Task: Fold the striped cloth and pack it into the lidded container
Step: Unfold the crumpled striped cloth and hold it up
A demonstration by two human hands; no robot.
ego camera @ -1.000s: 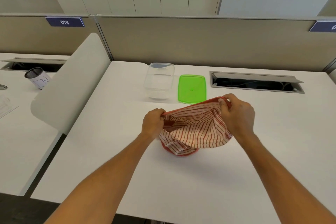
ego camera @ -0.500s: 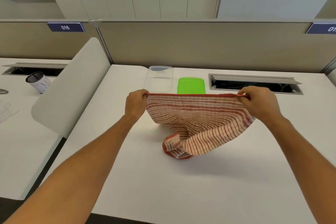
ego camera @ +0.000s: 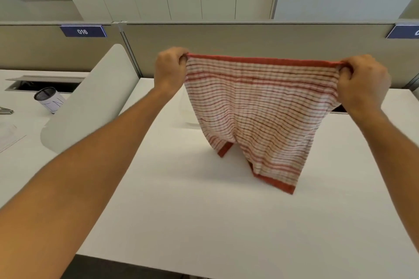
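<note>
Head view: left hand (ego camera: 170, 68) and right hand (ego camera: 362, 84) are spread wide apart, each pinching one top corner of the striped cloth (ego camera: 256, 108). The cloth hangs stretched above the table (ego camera: 204, 222), its lower hem touching the surface toward the far edge. A clear container (ego camera: 187, 111) shows partly behind it.

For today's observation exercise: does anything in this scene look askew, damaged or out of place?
Only the striped cloth, stretched between left hand and right hand: its bottom hangs unevenly, bunched, right side lower. No damage or spill is visible.
</note>
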